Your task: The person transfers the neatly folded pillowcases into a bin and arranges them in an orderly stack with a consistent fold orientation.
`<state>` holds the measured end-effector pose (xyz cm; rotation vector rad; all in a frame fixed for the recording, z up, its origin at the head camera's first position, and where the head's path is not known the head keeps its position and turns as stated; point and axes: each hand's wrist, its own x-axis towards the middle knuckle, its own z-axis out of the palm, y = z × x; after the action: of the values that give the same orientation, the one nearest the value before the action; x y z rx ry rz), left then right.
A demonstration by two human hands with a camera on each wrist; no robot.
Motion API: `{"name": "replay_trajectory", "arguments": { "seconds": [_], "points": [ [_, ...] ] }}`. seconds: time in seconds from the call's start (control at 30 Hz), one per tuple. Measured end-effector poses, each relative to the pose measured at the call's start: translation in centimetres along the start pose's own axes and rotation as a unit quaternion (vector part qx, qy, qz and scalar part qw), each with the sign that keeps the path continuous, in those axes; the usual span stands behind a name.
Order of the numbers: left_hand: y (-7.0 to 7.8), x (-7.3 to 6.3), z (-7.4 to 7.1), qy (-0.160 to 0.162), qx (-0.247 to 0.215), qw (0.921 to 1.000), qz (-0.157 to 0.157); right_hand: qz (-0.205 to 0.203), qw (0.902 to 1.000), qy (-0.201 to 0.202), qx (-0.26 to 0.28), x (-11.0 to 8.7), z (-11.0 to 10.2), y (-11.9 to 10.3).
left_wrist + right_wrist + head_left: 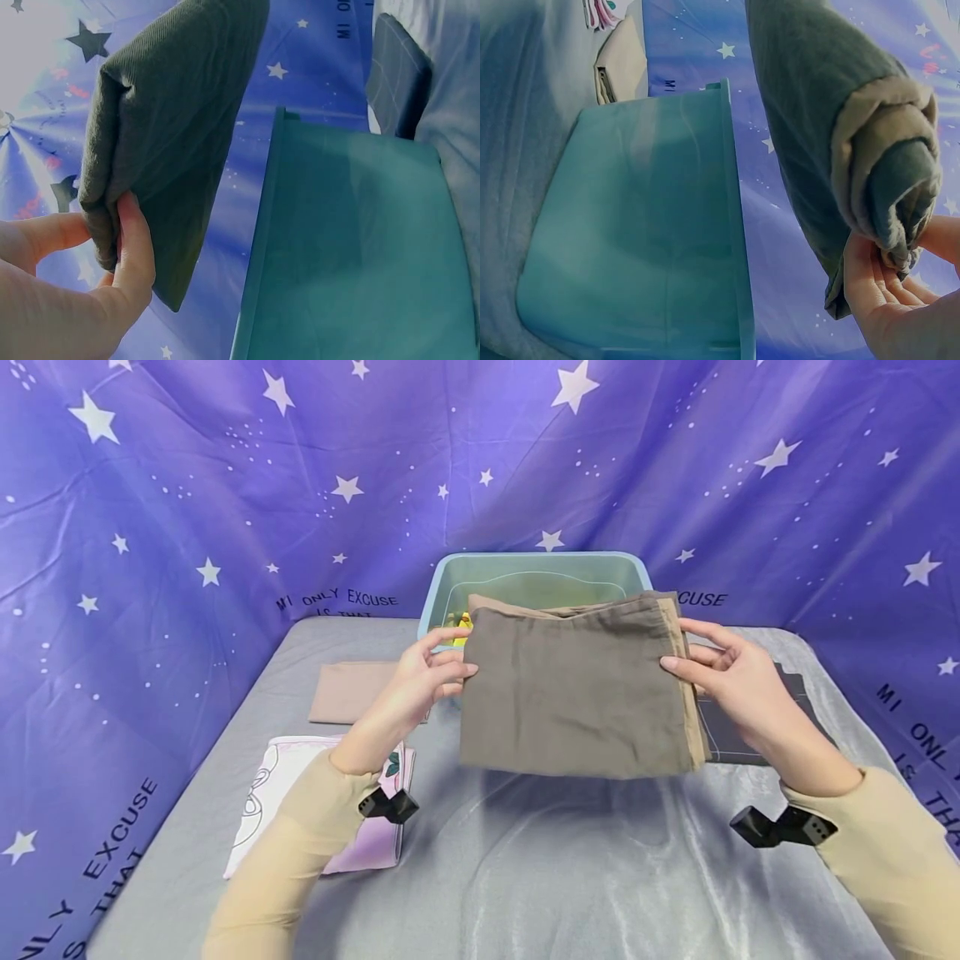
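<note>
A folded brown-grey cloth with a tan edge strip is held up off the table between both hands. The left hand pinches its left side between thumb and fingers. On the other side, the right hand pinches the tan-edged end. In the left wrist view the cloth shows as a thick fold above the left hand. The right wrist view shows its layered, rolled end in the right hand. Behind the cloth stands a blue-green plastic bin, its front mostly hidden.
Something yellow lies inside the bin. A folded beige cloth and a folded white-and-pink printed cloth lie at the left. A dark folded cloth is partly behind the right hand. Grey fabric covers the table; a purple star curtain surrounds it.
</note>
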<state>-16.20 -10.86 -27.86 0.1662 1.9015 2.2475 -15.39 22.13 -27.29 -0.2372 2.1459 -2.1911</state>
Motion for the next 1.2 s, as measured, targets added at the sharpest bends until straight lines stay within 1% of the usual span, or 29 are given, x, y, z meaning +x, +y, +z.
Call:
{"name": "replay_trajectory", "arguments": {
  "seconds": [0.03,0.17,0.27,0.4,0.6,0.67,0.87,1.07,1.2],
  "points": [
    [0.1,0.2,0.0,0.001,0.003,1.0,0.001,0.001,1.0,-0.002,0.007,0.2,0.0,-0.1],
    [0.6,0.8,-0.1,0.003,0.004,1.0,0.004,0.011,0.9999,0.002,0.005,1.0,0.1,-0.6],
    [0.9,1.2,-0.2,0.006,0.006,1.0,0.002,0.021,0.9993,0.014,-0.027,1.6,0.2,-0.9],
    [1.4,1.8,-0.2,0.009,0.004,0.9999,-0.003,0.026,0.9992,0.014,-0.028,2.4,0.3,-1.1],
    [2.0,2.7,-0.3,0.016,-0.009,0.9998,-0.006,0.03,0.9995,0.011,0.007,3.5,0.5,-1.5],
    [2.1,3.0,-0.3,0.018,-0.006,0.9998,-0.005,0.031,0.9993,0.01,0.018,3.8,0.5,-1.6],
    [2.4,4.1,-0.5,0.022,0.014,0.9996,-0.012,0.034,0.9994,0.008,0.006,4.8,0.4,-1.8],
    [2.7,5.3,-0.7,0.028,0.016,0.9992,-0.024,0.051,0.9982,-0.007,0.031,5.9,0.2,-2.1],
    [2.8,6.1,-0.9,0.039,0.014,0.9986,-0.034,0.055,0.9978,-0.009,0.037,6.7,0.2,-2.2]
  ]
}}
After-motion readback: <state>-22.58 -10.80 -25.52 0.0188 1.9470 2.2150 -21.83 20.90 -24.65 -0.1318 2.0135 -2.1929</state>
